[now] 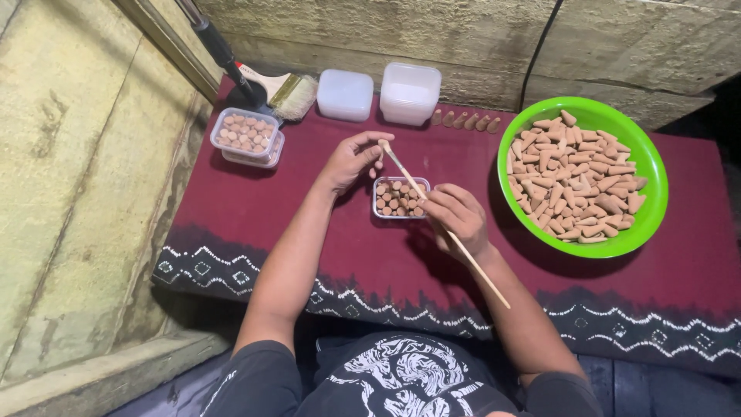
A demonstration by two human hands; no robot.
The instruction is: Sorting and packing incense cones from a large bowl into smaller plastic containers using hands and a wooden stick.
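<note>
The small clear box (400, 198) sits on the dark red cloth (324, 224), directly in front of the person and between both hands. It is nearly full of brown cones standing close together.

The right hand (459, 216) is closed around a long thin wooden stick (444, 224), in a pen-like hold. The stick goes diagonally over the box, and its upper tip reaches the left hand (351, 158). The left hand's fingers are pinched together at this tip; something small may be between the fingertips, but I cannot tell what it is.

I judge that the step in hand is filling this box, with the stick used for arranging the cones. The next move seems to need a careful, light touch with the stick tip, so the standing cones do not fall over.

To the right, near the right hand, a green bowl (644, 166) holds a big heap of loose cones (575, 181). At the far edge of the cloth a short row of cones (465, 121) stands beside two closed white boxes (378, 94). Farther left there is a filled clear box stacked on another (247, 137), and a paintbrush (282, 89) behind it.
</note>
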